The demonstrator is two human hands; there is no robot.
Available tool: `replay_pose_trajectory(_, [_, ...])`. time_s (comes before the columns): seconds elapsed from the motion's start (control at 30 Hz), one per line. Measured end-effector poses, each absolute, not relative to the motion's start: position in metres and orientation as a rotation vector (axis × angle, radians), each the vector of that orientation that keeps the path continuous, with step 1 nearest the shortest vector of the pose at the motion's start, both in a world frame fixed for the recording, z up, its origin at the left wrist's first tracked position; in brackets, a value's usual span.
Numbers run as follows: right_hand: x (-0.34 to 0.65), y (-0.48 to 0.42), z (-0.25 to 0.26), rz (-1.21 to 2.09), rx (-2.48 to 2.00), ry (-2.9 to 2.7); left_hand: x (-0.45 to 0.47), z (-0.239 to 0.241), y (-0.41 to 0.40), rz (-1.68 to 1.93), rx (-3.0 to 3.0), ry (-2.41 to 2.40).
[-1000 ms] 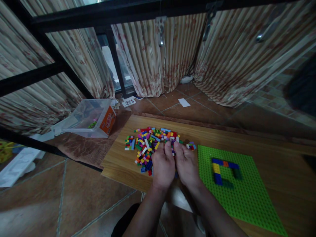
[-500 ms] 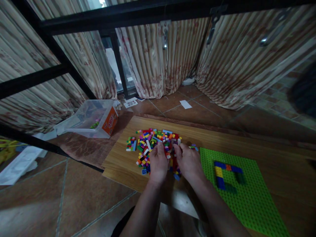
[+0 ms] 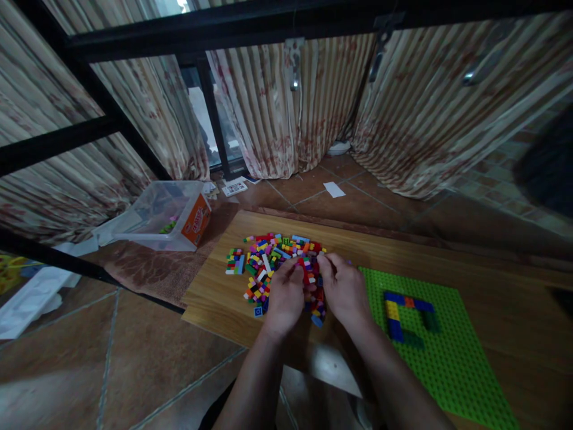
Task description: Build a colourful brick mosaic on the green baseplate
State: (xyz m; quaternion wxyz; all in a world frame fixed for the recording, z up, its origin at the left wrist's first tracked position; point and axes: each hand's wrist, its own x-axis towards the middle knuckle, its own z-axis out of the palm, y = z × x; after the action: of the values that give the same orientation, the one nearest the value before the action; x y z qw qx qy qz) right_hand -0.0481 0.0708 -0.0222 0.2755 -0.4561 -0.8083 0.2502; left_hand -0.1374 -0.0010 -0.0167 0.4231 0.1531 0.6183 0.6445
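Over the pile of small coloured toy building bricks [image 3: 264, 263], my left hand [image 3: 286, 292] is closed, with a red brick [image 3: 305, 270] at its thumb and fingertips. My right hand [image 3: 345, 289] is just right of it, its fingers curled in a pinch at the pile's right side. Whatever is between those right fingertips is too small to make out. Right of my hands lies a green baseplate [image 3: 456, 358], bearing a low outline of blue, yellow, orange and dark green bricks [image 3: 394, 310].
A small block of joined bricks [image 3: 235, 263] sits left of the pile on the wooden table [image 3: 215, 298]. Beyond the table's left end, a clear plastic box [image 3: 152, 239] with an orange label stands on a mat. Striped curtains [image 3: 268, 113] and a dark metal frame [image 3: 224, 30] are behind.
My left hand's fingers have turned, and a red brick now shows at its fingertips. My right hand stays close beside it. The whole view has shifted slightly.
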Motion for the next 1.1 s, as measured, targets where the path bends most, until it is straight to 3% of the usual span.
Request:
replay_pose_trajectory(0.2, [-0.050,0.069,-0.020,0.979,-1.129,-2.044,-0.130,-0.017,-0.001,1.657,0.566,1.532])
replay_pose_trajectory(0.63, [-0.055,0.053,-0.021,1.024,-1.120,-1.901,-0.116,-0.010,-0.001,1.490,0.881,2.021])
replay_pose_trajectory(0.93, [-0.054,0.057,-0.023,1.057,-1.110,-1.853,-0.114,-0.019,0.000,1.689,0.640,1.678])
replay_pose_trajectory(1.1, [-0.053,0.070,-0.027,0.812,-1.201,-2.058,-0.118,-0.016,0.002,1.652,0.381,1.462])
